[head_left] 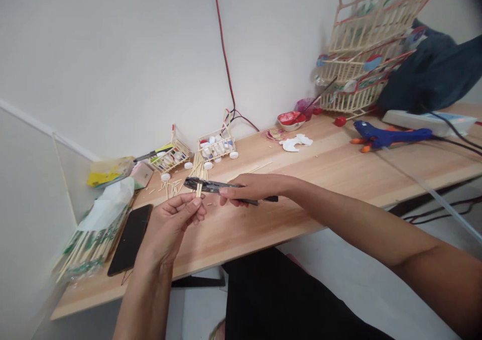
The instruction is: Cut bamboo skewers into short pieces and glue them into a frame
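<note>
My left hand pinches a couple of thin wooden sticks upright between thumb and fingers. Wrapped round the dark handles of a pair of pliers is my right hand. The jaws of the pliers lie across the sticks, just above my left fingertips; whether they are closed on them I cannot tell. Behind the jaws lies a loose bundle of sticks, with short cut pieces scattered to its left.
Two small stick carts, one holding white items, stand near the wall. A phone and packed sticks lie left. A red paint bowl, blue glue gun and stacked stick carts are right.
</note>
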`<action>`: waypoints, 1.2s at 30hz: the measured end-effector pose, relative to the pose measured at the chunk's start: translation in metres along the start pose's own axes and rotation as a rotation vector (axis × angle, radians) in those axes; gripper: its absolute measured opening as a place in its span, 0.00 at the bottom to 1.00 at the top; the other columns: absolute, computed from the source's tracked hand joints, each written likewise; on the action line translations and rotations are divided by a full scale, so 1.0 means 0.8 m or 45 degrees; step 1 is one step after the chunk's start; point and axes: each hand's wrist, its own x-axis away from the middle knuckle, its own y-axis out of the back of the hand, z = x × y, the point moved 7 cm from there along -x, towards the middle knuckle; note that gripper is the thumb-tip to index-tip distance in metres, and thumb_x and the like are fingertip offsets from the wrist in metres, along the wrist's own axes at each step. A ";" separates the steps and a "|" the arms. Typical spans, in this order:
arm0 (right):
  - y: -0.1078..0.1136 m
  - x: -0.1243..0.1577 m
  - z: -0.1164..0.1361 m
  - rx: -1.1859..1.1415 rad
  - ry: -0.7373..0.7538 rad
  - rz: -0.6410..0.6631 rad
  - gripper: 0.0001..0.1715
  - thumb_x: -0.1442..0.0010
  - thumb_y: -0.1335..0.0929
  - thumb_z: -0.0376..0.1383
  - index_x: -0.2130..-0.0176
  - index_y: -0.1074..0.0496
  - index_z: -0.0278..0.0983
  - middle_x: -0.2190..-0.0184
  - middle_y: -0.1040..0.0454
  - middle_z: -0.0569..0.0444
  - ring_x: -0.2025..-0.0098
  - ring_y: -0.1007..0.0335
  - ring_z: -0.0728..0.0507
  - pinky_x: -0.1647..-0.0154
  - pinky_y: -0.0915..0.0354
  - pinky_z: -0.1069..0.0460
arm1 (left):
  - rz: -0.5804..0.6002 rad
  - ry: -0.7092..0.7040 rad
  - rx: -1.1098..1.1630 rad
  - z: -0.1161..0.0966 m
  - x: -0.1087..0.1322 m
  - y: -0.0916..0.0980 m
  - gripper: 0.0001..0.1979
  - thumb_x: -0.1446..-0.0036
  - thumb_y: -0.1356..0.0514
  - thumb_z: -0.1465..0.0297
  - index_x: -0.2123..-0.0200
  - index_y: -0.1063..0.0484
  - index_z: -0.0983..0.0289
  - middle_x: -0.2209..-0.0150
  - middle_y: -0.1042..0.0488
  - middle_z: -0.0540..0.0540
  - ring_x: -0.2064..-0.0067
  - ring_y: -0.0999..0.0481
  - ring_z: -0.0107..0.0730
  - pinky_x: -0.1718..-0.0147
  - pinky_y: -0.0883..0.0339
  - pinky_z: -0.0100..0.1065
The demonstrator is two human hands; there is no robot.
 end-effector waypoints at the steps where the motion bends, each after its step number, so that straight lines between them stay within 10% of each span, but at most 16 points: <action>1: 0.000 0.000 0.000 0.011 -0.007 -0.003 0.38 0.40 0.42 0.59 0.55 0.25 0.31 0.72 0.31 0.52 0.74 0.35 0.51 0.74 0.38 0.57 | -0.006 0.007 0.007 0.001 0.001 0.000 0.12 0.59 0.29 0.68 0.71 0.22 0.68 0.78 0.25 0.55 0.77 0.30 0.26 0.75 0.35 0.28; 36: -0.001 -0.001 -0.001 0.414 -0.037 -0.237 0.34 0.43 0.40 0.61 0.75 0.32 0.33 0.79 0.33 0.55 0.77 0.44 0.51 0.75 0.49 0.55 | -0.169 0.026 -0.052 0.021 0.008 0.012 0.18 0.63 0.28 0.67 0.67 0.23 0.70 0.78 0.23 0.56 0.76 0.27 0.27 0.75 0.35 0.28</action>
